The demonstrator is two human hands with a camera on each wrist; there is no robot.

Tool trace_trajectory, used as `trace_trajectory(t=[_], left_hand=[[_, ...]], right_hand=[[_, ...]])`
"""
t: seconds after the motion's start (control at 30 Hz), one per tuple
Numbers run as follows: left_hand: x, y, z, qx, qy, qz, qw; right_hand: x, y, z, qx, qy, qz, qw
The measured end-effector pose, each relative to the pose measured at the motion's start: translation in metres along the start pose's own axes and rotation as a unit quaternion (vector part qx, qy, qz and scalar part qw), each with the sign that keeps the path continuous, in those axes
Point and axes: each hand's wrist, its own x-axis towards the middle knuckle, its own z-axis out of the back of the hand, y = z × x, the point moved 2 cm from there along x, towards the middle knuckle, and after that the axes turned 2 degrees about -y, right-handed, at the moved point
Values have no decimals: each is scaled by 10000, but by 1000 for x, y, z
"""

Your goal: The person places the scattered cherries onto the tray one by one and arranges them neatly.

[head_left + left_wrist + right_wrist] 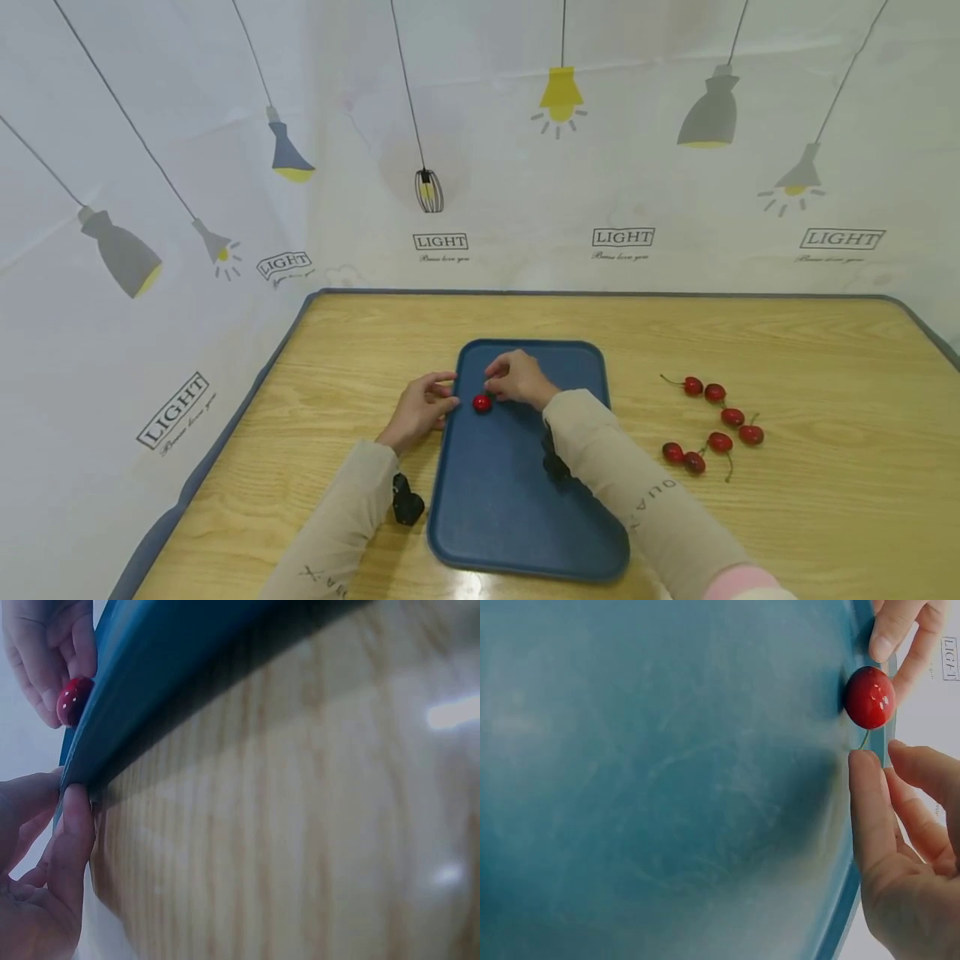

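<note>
A glossy red cherry (482, 403) is on the blue tray (495, 517), near its left rim. My right hand (517, 379) reaches over the tray just beside it. In the right wrist view, the thin green stem (865, 739) of that cherry runs down to the thumb tip, and the right hand pinches it there. At the tray's left edge, my left hand (420, 408) holds the rim. The left wrist view has its thumb (75, 817) against the outer side and another finger reaching over the top.
Several red cherries (732, 417) with stems lie in a loose curve on the wooden table (825, 517), right of the tray. A white curtain (510, 192) printed with lamps stands behind the table and along its left side. A dark band (570, 292) edges the tabletop.
</note>
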Motion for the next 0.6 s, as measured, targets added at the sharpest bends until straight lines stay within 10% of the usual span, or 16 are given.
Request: trace_trajectory(t=[0.6], left_hand=[[-1,1,1,-17,18,-31,10000]], right_hand=[[-26,10,32,-552,391,971,9930]])
